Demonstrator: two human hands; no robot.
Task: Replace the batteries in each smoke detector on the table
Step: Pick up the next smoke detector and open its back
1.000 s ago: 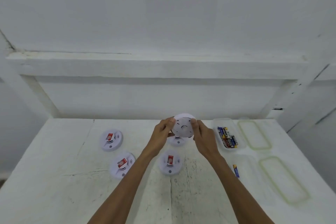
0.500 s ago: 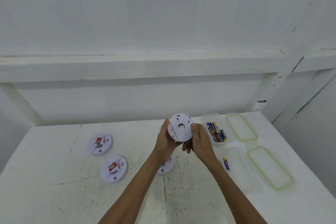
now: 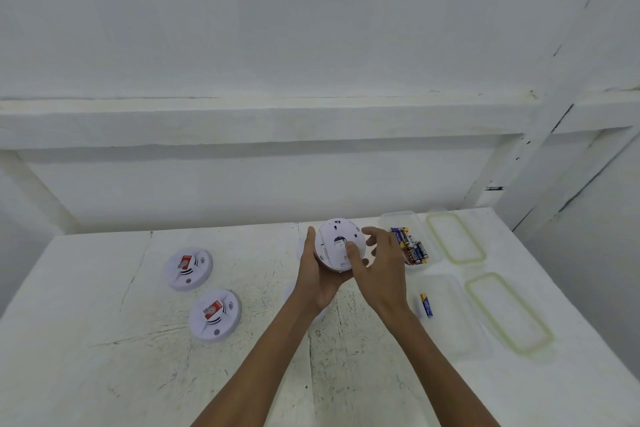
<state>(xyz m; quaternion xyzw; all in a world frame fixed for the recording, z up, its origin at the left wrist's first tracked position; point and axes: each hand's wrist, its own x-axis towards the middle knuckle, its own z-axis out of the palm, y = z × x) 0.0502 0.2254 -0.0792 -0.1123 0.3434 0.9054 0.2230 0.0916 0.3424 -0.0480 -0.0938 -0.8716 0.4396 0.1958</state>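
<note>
Item under work: 1 white smoke detector (image 3: 337, 246), held clear of the tabletop (image 3: 104, 357) near the middle of its far edge, back face turned toward the camera.

Left hand (image 3: 318, 276): cups the detector from below and from its left, fingers curled round the rim, thumb along the left edge. Grip firm.

Right hand (image 3: 382, 265): thumb tip rests on the detector's back face, just beside the dark central recess. The other fingers (image 3: 372, 230) are spread and loosely bent next to the right rim, closed on nothing. Whether they touch the rim cannot be told.

Other detectors: 2 lie face up toward the left edge of the tabletop, each carrying a red label, the farther detector (image 3: 188, 267) and the nearer detector (image 3: 214, 315), close together but not touching. A pale rim (image 3: 288, 293) shows just left of the left wrist; the rest is hidden under the forearm.

Right side of the tabletop: a clear container (image 3: 398, 217) near the far right corner holds several batteries (image 3: 412, 248). A 2nd clear container (image 3: 457, 322), nearer the front, holds 1 single battery (image 3: 426, 305). Between the containers and the right edge lie 2 lids with green seals, the far lid (image 3: 454, 237) and the near lid (image 3: 507, 314), both flat.
</note>
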